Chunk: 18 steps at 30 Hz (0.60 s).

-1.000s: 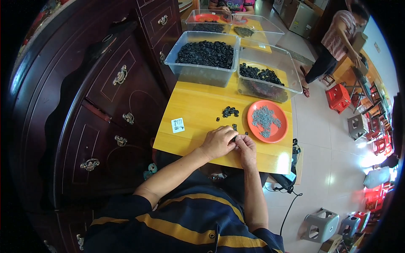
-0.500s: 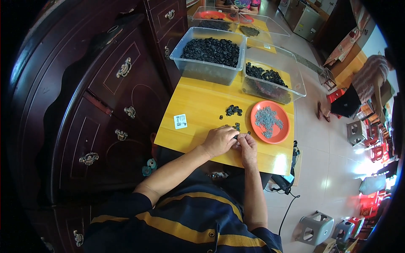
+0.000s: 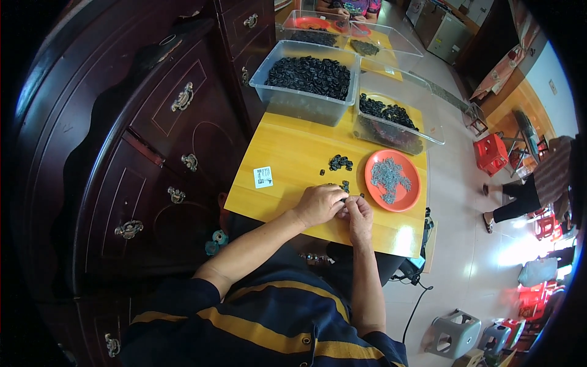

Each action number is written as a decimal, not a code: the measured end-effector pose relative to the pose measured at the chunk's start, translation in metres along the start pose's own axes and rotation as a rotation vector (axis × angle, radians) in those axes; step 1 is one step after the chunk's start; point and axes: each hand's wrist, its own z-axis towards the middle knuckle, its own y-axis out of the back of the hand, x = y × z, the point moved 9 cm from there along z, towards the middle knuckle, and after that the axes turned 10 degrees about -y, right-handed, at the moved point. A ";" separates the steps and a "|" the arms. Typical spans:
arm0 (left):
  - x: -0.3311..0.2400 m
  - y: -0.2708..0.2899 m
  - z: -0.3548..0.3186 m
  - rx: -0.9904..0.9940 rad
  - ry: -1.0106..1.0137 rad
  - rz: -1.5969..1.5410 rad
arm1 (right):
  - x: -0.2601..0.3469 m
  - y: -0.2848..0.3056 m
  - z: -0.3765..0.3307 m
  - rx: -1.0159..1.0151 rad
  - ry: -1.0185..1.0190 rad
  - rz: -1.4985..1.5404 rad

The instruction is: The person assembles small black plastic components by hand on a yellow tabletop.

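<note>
Over the front part of the yellow table (image 3: 275,147), my left hand (image 3: 319,205) and my right hand (image 3: 359,215) meet fingertip to fingertip. Both are closed in a pinch around a small black plastic part (image 3: 344,199), mostly hidden by the fingers. Just beyond them lies a little pile of the same black parts (image 3: 340,162), with a few more close to the fingertips. To the right of my right hand sits an orange-red plate (image 3: 413,199) bearing many small, thin silvery-grey pieces (image 3: 387,178).
A clear tub (image 3: 306,111) heaped with black parts stands at the table's far left, beside a shallower clear box (image 3: 391,137). A white printed card (image 3: 263,177) lies left. Dark cabinets (image 3: 165,122) border the left side. Another person sits beyond; someone walks at right (image 3: 544,177).
My hands stay together in nearly the same place. The person at the right has walked farther toward the right edge, uncovering a red stool. The view has shifted slightly.
</note>
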 end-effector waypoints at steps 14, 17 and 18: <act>0.025 -0.003 0.002 0.218 0.106 -0.198 | -0.008 -0.001 -0.001 -0.034 0.119 -0.199; 0.040 0.013 0.012 0.336 0.158 -0.211 | -0.005 -0.002 -0.005 -0.035 0.144 -0.196; 0.047 0.019 0.014 0.366 0.180 -0.217 | -0.004 -0.004 -0.006 -0.028 0.173 -0.177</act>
